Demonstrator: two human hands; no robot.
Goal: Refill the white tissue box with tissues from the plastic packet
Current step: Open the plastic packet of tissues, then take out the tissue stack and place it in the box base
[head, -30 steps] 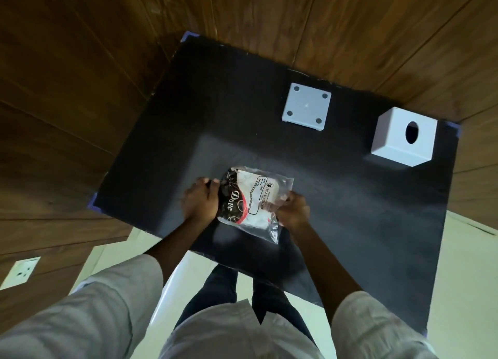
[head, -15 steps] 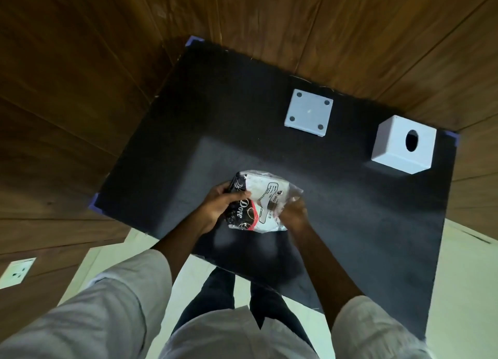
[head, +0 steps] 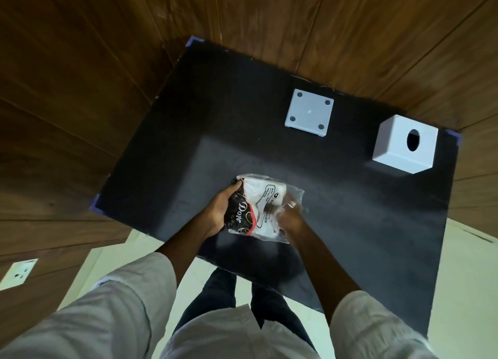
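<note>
One plastic packet [head: 260, 205] of tissues sits between two hands over the near part of the black counter [head: 167, 143], and it looks lifted a little off the surface, with a faint shadow below it. The left hand [head: 219, 212] is clamped on the packet's dark printed end, fingers curled over the top edge and the thumb side against the lettering. The right hand [head: 289, 218] is closed on the clear, crinkled end of the wrapper; its fingers show blurred through the film, so how far they reach inside is not something I can tell. A white stack of tissues fills the packet's middle.

Two white pieces lie toward the far side of the counter, well apart from the packet. One is the tissue box [head: 404, 144] at the far right, standing with its one oval opening facing up. The other is a flat square base plate [head: 309, 112], with four dark round pads, one in each corner, lying to the left of the box and not touching it.

Three corners of the counter show purple tape. Wood panelling surrounds it, and one wall socket [head: 18, 274] shows low on the left.
</note>
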